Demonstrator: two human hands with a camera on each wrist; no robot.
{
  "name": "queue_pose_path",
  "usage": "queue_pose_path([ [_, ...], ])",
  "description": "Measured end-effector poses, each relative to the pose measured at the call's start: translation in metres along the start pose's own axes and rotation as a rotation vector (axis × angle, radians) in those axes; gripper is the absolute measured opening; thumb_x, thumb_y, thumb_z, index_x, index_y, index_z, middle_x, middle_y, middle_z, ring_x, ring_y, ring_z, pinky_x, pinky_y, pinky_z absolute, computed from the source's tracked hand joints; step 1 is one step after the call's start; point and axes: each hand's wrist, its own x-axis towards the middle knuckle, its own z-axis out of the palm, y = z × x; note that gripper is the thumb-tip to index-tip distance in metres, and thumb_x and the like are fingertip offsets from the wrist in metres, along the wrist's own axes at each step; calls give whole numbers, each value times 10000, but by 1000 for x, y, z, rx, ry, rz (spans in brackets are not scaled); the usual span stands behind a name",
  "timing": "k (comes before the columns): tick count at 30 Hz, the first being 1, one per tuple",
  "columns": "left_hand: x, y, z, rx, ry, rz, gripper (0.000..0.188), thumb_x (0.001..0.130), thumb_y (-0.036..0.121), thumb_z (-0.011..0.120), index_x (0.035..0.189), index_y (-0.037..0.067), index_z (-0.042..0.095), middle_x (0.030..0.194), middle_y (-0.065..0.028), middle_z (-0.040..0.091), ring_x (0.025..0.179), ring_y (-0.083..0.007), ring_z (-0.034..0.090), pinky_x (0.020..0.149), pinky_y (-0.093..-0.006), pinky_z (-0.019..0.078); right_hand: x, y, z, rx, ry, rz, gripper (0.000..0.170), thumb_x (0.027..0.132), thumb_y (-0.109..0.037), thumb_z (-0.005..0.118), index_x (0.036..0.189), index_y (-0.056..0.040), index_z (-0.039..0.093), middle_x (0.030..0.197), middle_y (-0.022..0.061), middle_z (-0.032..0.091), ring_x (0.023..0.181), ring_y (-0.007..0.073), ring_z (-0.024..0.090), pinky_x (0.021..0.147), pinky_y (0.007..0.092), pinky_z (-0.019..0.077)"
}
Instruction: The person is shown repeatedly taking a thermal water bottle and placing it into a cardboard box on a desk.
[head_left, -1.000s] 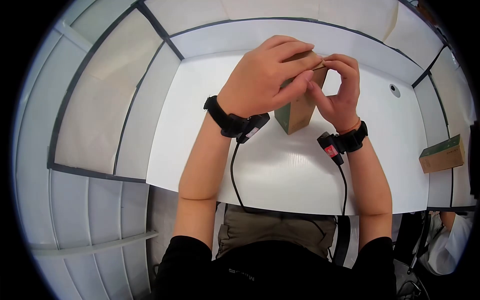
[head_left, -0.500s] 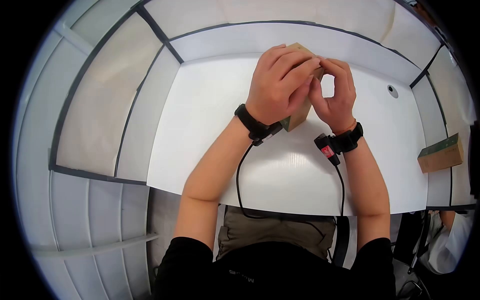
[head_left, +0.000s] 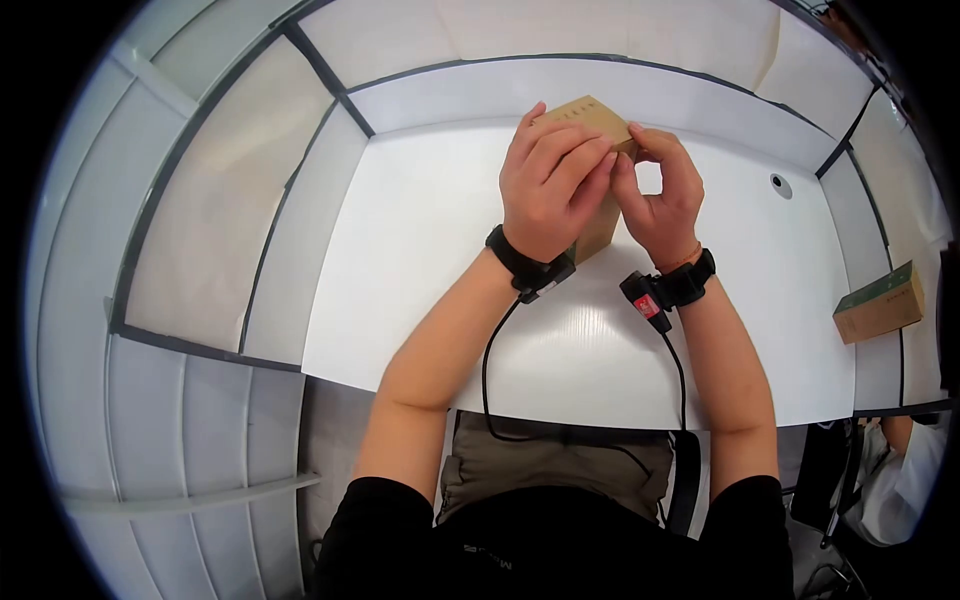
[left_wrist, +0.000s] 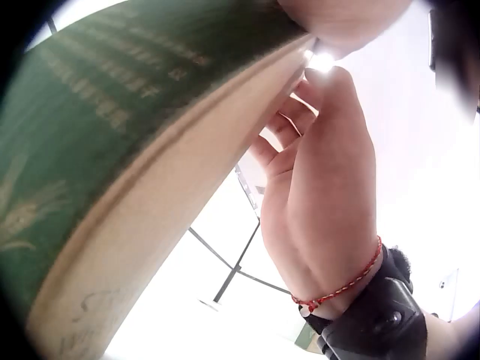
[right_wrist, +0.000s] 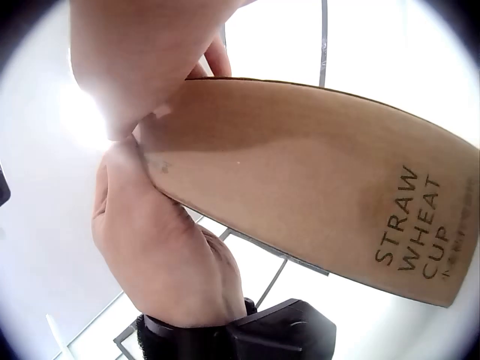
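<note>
A brown and green cardboard box (head_left: 598, 232) stands on the white table in front of the person. The left hand (head_left: 550, 190) covers much of its near left side, with fingers curled over the top edge. At the top right corner, the right hand (head_left: 665, 195) pinches the box between thumb and fingers, close to the left fingertips. In the left wrist view, the green face (left_wrist: 97, 112) shows beside the right hand (left_wrist: 322, 187). The right wrist view has printed words on the brown side (right_wrist: 300, 165), and the left hand (right_wrist: 165, 247) touches its corner.
A second brown and green box (head_left: 880, 305) is at the far right by the side panel. White panels with dark edging surround the table (head_left: 400, 250). Cables hang from both wrist cameras, and another person's clothing (head_left: 915, 480) shows at lower right.
The left hand has shifted right and down, uncovering more of the box's printed top. Both hands remain at the top corner, and the right hand has moved slightly left.
</note>
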Motion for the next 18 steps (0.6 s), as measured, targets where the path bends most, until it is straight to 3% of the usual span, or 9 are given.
queue_pose_path([
  [7, 1, -2, 1, -32, -27, -2, 183, 821, 32, 773, 998, 62, 738, 1059, -87, 694, 1001, -281, 667, 1016, -521, 512, -2, 1, 0, -14, -6, 74, 349, 821, -72, 741, 1158, -18, 672, 976, 139, 711, 796, 261, 692, 689, 328, 574],
  [10, -14, -8, 3, -103, -53, -84, 434, 799, 61, 786, 1211, 26, 654, 1254, -156, 612, 1161, -329, 601, 1094, -521, 449, -2, -5, 1, -43, 8, 130, 348, 815, -104, 757, 1139, -11, 667, 980, 144, 711, 805, 264, 698, 689, 332, 574],
  [11, -21, -7, 1, -132, -65, -144, 544, 795, 78, 783, 1292, 12, 572, 1322, -175, 550, 1228, -349, 547, 1123, -520, 413, -6, -5, 2, -27, 41, 177, 354, 814, -136, 773, 1118, 1, 653, 1006, 144, 710, 805, 254, 700, 689, 332, 574],
  [13, -35, -2, -15, -192, -93, -259, 774, 788, 113, 778, 1454, -18, 406, 1456, -212, 426, 1364, -388, 439, 1182, -519, 340, -19, -7, -4, 3, 15, 295, 551, 844, -187, 787, 1286, 5, 520, 1122, 142, 691, 886, 243, 695, 756, 346, 570],
  [14, -56, -11, -19, -196, -150, -300, 978, 789, 163, 763, 1543, -33, 171, 1548, -219, 291, 1471, -403, 287, 1219, -517, 261, -27, -9, -6, 38, 15, 339, 638, 853, -208, 792, 1355, 2, 460, 1164, 141, 680, 922, 240, 691, 785, 351, 566],
  [15, -51, -7, -26, -271, -134, -369, 941, 819, 155, 732, 1548, -25, 164, 1564, -214, 273, 1472, -395, 300, 1208, -512, 283, -36, -13, -12, 56, -64, 441, 768, 859, -242, 801, 1439, 1, 359, 1255, 165, 635, 1016, 264, 667, 869, 372, 546],
  [18, -55, -13, -41, -523, -238, -625, 796, 941, 155, 616, 1564, 2, 144, 1603, -195, 227, 1456, -358, 349, 1176, -494, 339, -59, -21, -11, 85, -139, 523, 811, 849, -263, 814, 1456, 13, 352, 1314, 190, 592, 1080, 281, 640, 930, 394, 525],
])
